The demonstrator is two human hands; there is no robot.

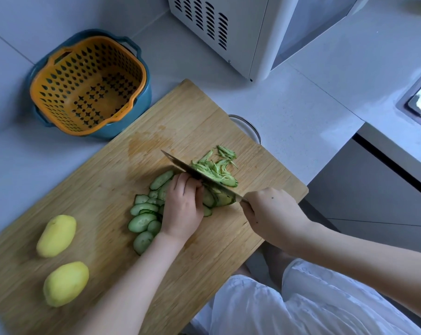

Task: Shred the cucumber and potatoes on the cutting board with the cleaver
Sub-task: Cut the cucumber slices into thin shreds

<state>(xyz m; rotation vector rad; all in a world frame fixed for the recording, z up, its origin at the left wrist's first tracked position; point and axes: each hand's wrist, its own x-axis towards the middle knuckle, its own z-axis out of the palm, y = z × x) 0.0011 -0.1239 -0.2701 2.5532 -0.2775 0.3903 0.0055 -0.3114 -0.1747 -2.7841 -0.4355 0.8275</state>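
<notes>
**Right hand (pixel 269 211) gripped the cleaver (pixel 178 164), left hand (pixel 182 209) held the slices**

Its fingers were wrapped round the handle at mid-right of the frame, with the blade running diagonally across the middle of the cutting board (pixel 83 189). The left hand, fingers curled, pressed down on a fanned row of cucumber slices (pixel 144 221) right up against the blade. Thin cucumber shreds (pixel 216 169) were piled on the blade's far side. Two peeled potatoes (pixel 56 235) (pixel 66 283) sat whole at the board's lower left. An orange strainer basket (pixel 59 76) in a blue tub stood upper left, off the board.
</notes>
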